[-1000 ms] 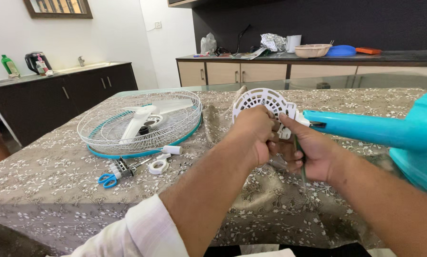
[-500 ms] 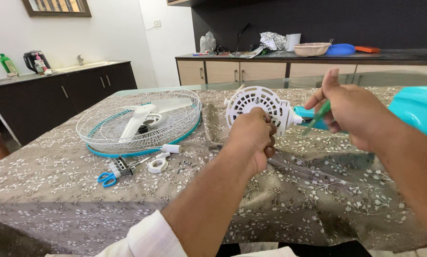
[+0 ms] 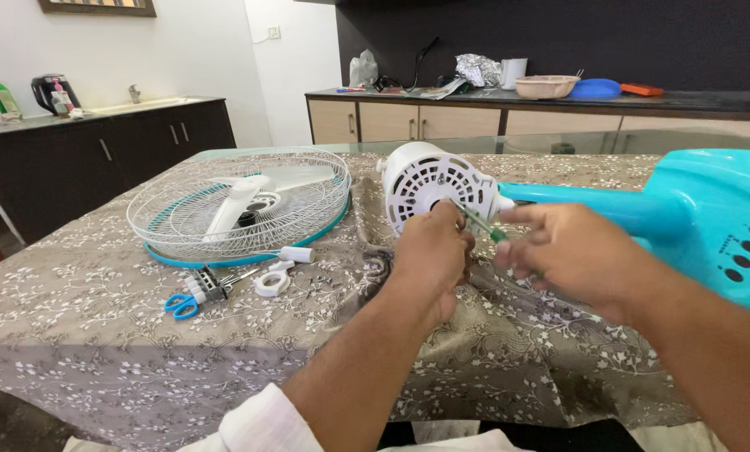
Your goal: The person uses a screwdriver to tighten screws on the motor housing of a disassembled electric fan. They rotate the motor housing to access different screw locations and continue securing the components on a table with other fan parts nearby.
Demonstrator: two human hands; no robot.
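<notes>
A white fan motor housing [image 3: 429, 182] lies on its side on the table, joined to a teal stand [image 3: 693, 213] that runs off to the right. My left hand [image 3: 429, 255] rests against the lower front of the housing, fingers curled by its grille. My right hand [image 3: 571, 255] pinches a thin green-handled screwdriver [image 3: 485, 228] whose tip points into the housing. Both forearms reach in from the bottom edge.
A wire fan guard [image 3: 241, 205] with white blades and a teal rim lies at the left. In front of it are blue-handled scissors [image 3: 178, 303], a roll of white tape [image 3: 270, 283] and small loose screws. The floral tablecloth [image 3: 82, 335] covers the table; counters stand behind.
My right hand came back down from a raised position and now holds the screwdriver against the housing. The left hand stayed on the housing, which has turned slightly.
</notes>
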